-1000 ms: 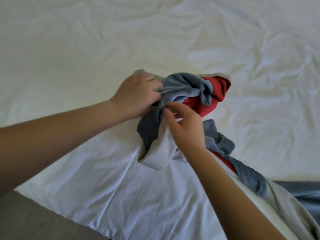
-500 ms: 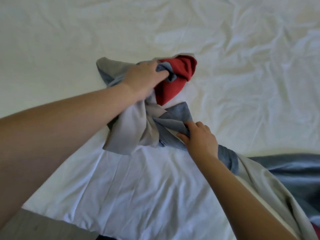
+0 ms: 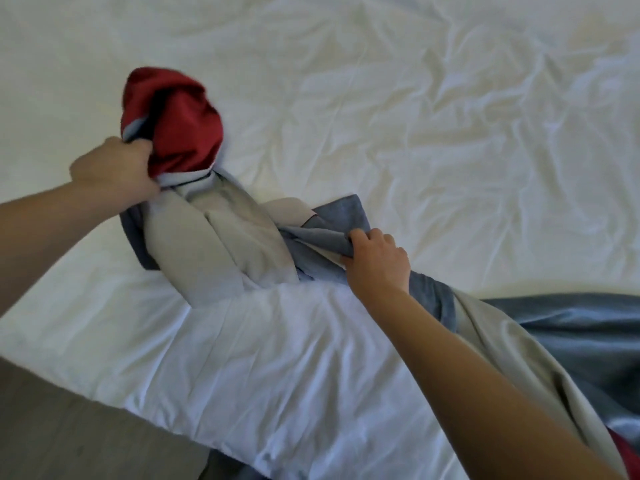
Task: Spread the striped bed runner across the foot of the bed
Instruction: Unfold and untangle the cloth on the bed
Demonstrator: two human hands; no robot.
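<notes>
Near the foot edge of the bed (image 3: 415,133), in the head view, the striped bed runner (image 3: 221,237) lies bunched and twisted on the white sheet, its red, grey and blue bands wound together. The left hand (image 3: 114,174) clutches the red-and-grey end in a fist. The right hand (image 3: 377,261) has its fingers curled round a blue fold.

If both hands pull apart, the twist between them will likely tighten instead of opening. The loose length at the right could also slide off the mattress edge towards the floor (image 3: 69,427).

The runner's far end runs out of frame at lower right, and the right forearm covers part of it. The left fingertips are buried in cloth, the red end is blurred, and I cannot tell which fold is the hem.
</notes>
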